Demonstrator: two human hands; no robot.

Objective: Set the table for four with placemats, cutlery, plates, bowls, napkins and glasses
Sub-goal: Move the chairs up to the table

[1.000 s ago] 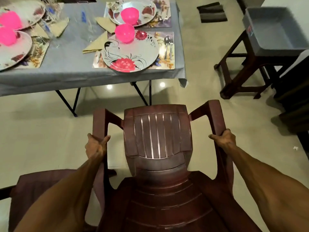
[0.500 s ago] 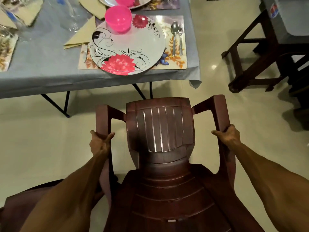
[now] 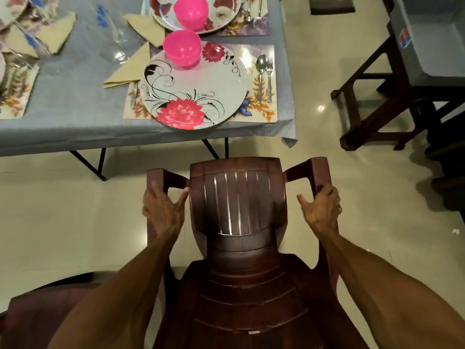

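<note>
Now, with the left hand and right hand each wrapped around an armrest of the brown plastic chair, push it straight and slowly toward the flowered plate on the table, stopping before they bump.

A folding table draped in a grey cloth carries floral placemats; the nearest placemat lies at the table's near right corner, with a second just beyond it and another at the left edge. Directly on the cloth lie folded beige napkins and clear glasses, standing between the settings. The pale tiled floor bears the table's black legs, a dark brown plastic chair just short of the table, and a dark wooden stand to the right.
</note>
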